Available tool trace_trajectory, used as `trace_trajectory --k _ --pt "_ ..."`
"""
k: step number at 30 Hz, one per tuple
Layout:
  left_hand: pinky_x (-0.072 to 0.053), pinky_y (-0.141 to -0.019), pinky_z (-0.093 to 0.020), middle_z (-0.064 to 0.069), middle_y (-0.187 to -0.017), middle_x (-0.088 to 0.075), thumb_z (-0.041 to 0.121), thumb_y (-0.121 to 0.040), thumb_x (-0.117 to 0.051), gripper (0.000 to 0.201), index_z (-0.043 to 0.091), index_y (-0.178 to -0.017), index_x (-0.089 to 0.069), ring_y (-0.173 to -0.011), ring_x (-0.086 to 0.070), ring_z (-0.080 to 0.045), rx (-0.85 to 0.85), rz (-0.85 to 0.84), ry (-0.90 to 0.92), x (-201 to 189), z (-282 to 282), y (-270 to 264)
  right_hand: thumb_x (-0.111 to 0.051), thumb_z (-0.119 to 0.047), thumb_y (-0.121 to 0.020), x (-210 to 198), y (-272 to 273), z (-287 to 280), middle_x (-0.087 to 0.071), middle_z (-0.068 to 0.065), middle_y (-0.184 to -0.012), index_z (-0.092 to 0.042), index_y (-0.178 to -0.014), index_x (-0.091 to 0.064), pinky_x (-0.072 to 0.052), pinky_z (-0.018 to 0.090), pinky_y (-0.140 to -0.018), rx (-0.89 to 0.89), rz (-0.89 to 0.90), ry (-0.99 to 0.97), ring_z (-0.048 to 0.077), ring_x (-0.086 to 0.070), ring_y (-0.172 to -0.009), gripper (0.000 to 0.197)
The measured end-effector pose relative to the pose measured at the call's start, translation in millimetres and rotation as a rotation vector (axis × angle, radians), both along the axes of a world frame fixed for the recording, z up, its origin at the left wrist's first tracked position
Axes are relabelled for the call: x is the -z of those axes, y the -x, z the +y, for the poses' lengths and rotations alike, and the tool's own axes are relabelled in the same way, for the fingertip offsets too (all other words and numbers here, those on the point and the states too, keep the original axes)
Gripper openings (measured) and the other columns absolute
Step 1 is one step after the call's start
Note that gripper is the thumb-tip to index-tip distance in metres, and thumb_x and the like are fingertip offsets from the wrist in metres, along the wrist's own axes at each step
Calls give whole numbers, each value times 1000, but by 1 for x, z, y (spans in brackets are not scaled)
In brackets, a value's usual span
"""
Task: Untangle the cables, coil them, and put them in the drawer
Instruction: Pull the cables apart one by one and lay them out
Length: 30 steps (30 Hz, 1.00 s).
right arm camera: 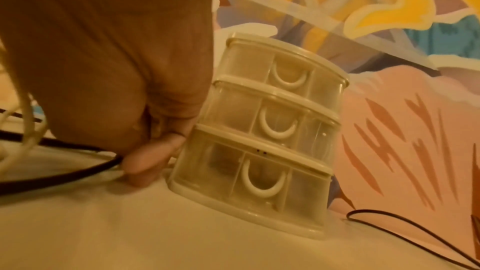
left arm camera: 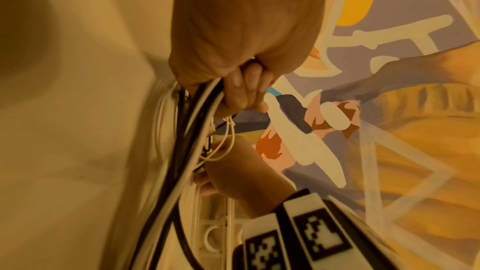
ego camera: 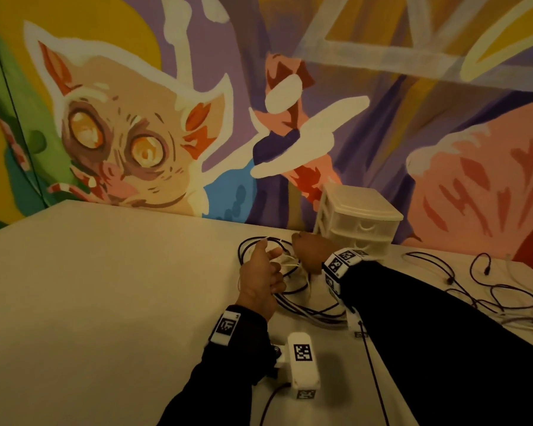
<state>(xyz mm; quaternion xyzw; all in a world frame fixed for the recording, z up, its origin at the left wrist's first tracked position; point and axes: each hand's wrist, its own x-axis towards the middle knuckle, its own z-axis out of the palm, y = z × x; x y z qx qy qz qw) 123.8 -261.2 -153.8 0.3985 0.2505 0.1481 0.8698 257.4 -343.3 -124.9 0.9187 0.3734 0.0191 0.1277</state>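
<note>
Gripping a bundle of black and white cables [ego camera: 293,295], the curled left hand [ego camera: 260,278] lifts; the right hand [ego camera: 310,252], at two o'clock, pinches a black strand beside the translucent plastic three-drawer unit [ego camera: 359,224].

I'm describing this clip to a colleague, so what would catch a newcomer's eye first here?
First, the big painted mural of a wide-eyed creature filling the wall behind the table. Then both hands at the table's far edge: the left hand grips a bundle of black and white cables, the right hand beside the small three-drawer organizer.
</note>
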Motion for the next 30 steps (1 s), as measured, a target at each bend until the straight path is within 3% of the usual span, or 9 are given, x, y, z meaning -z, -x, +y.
trace_trajectory --k 4,7,13,16,18,22,23,26,30 --pt "-21 -35 -19 7 -48 -39 46 -109 -51 41 9 -105 -68 -35 -28 -5 16 1 2 1 -2 2 -61 -16 -98 -25 4 -9 -69 9 -118 -12 -123 -63 -54 38 -83 -72 59 -49 30 -68 -110 25" --pt "-20 -35 -18 8 -51 -35 46 -109 -51 41 9 -109 -68 -35 -25 -4 42 -11 -4 1 -3 3 -70 -21 -95 -63 18 -22 -67 -6 -97 -21 -107 -66 -55 36 -82 -129 159 -357 16 -66 -90 13" --pt "-25 -33 -18 5 -59 -45 50 -109 -51 48 5 -124 -63 -35 -27 -5 65 12 -34 6 -2 2 -64 -25 -104 -119 45 -73 -76 -5 -91 -19 -109 -72 -57 19 -68 -108 377 -829 5 -73 -75 11" --pt "-29 -32 -18 3 -64 -51 49 -109 -51 48 5 -124 -62 -32 -32 -4 56 29 -85 2 -3 6 -68 -24 -103 -125 37 -107 -81 6 -99 -15 -116 -77 -62 28 -81 -87 516 -1378 15 -77 -93 18" --pt "-28 -33 -18 2 -67 -50 49 -109 -52 51 3 -126 -65 -33 -33 -4 46 28 -106 2 -4 8 -70 -21 -102 -117 32 -129 -81 10 -108 -14 -122 -75 -61 30 -90 -99 599 -1557 21 -77 -105 22" --pt "-31 -32 -16 2 -70 -46 45 -110 -52 52 3 -140 -60 -31 -33 -3 46 -3 -111 0 -7 10 -64 -13 -106 -99 17 -175 -77 4 -112 -13 -126 -72 -57 27 -92 -100 570 -2003 15 -72 -102 22" --pt "-34 -32 -17 1 -72 -45 43 -110 -54 54 1 -143 -57 -31 -33 -3 26 -10 -113 -1 -8 10 -62 -14 -107 -97 15 -184 -76 4 -113 -14 -125 -72 -56 28 -92 -94 551 -2010 15 -70 -102 21" --pt "-34 -30 -16 -1 -77 -45 41 -109 -56 53 -1 -142 -56 -30 -34 -3 0 -13 -160 0 -9 9 -62 -15 -106 -87 13 -207 -78 5 -106 -10 -128 -72 -58 31 -86 -50 500 -1693 15 -72 -97 24" --pt "-30 -31 -15 2 -70 -43 47 -106 -59 37 10 -111 -61 -31 -33 -4 -1 -39 -218 -2 -7 8 -63 -18 -106 -99 10 -230 -77 2 -110 -19 -123 -75 -57 26 -82 -47 418 -1712 13 -71 -100 21"
